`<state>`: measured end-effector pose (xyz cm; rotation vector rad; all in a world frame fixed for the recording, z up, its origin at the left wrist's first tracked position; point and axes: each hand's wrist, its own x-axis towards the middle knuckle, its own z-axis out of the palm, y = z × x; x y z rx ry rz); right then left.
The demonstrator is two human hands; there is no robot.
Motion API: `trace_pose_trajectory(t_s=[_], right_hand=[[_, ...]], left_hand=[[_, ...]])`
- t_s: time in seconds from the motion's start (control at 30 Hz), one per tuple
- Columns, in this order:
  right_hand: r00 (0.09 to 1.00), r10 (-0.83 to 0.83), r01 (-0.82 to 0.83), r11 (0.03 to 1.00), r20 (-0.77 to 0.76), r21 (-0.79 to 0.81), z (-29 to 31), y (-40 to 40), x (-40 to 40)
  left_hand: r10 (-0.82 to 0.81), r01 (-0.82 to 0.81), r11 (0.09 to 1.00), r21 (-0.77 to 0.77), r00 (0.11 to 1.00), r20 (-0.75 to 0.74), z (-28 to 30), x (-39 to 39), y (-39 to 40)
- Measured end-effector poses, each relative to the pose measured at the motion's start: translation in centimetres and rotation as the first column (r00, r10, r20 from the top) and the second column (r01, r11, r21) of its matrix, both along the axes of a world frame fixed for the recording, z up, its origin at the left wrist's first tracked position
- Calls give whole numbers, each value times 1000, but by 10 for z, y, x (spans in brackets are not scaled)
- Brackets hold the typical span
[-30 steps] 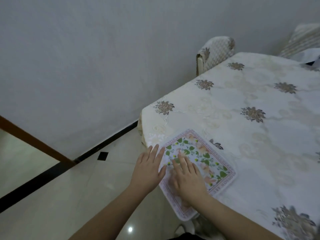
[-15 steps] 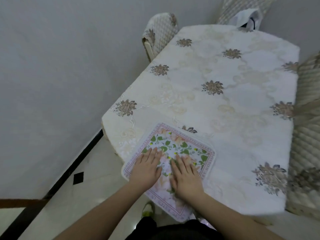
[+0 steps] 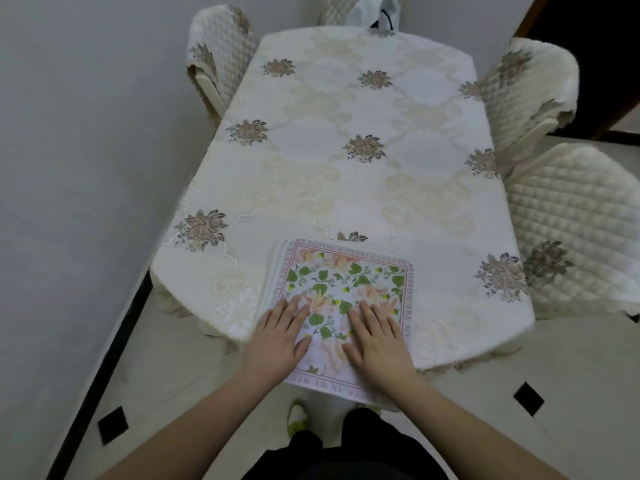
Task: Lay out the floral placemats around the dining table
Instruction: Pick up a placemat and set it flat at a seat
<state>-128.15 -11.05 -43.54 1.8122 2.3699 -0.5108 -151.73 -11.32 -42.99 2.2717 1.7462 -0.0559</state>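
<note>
At the near edge of the counter [image 3: 346, 188], seen from the head camera, a stack of floral placemats [image 3: 346, 289] lies on the cream tablecloth [image 3: 433, 216], its near side hanging a little past the counter's edge toward the person. The top mat shows green leaves, peach blossoms and a pink border with printed lettering; the offset edges of more mats peek out along the stack's left side and far edge. The left hand [image 3: 277, 337] rests flat on the stack's near left part, its fingers [image 3: 292, 308] straight and slightly spread, gripping nothing. The right hand [image 3: 377, 337] rests flat on the stack's near right part, its fingers [image 3: 372, 311] likewise straight and close together, holding nothing. The two hands lie side by side, apart, with a strip of the leaf pattern showing between them. The tablecloth carries brown embroidered flower motifs across the counter's middle and along both side edges. A quilted chair [image 3: 218, 53] stands at the far left corner, another chair [image 3: 530, 88] at the far right corner, and a third chair [image 3: 575, 230] beside the right edge; a white item [image 3: 367, 10] hangs at the far edge, too cropped to identify. Below the hands, the tiled floor [image 3: 519, 427] shows small black diamond insets, and the person's dark trousers fill the bottom middle.
</note>
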Motion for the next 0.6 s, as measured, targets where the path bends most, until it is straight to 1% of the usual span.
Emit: trace_pose_trajectory(t_s=[0.1, 0.2, 0.3, 0.43, 0.53, 0.6], right_hand=[[999, -37, 37, 999, 8, -27, -1, -8, 6], [1000, -18, 16, 996, -22, -84, -1, -8, 16], [999, -28, 25, 994, -22, -107, 2, -4, 24], [991, -134, 134, 987, 5, -94, 3, -8, 27], [965, -263, 261, 956, 3, -134, 3, -11, 32], [947, -321, 315, 937, -16, -155, 4, -13, 35]], left_hand=[[38, -37, 999, -18, 999, 21, -3, -8, 5], [130, -130, 990, -58, 991, 5, -6, -13, 3], [183, -182, 980, -83, 983, -3, -11, -16, 3], [187, -189, 980, -65, 982, -26, -10, -15, 4], [217, -218, 974, -58, 976, -10, -9, -11, 3], [234, -235, 969, -80, 972, -13, -7, -9, 4]])
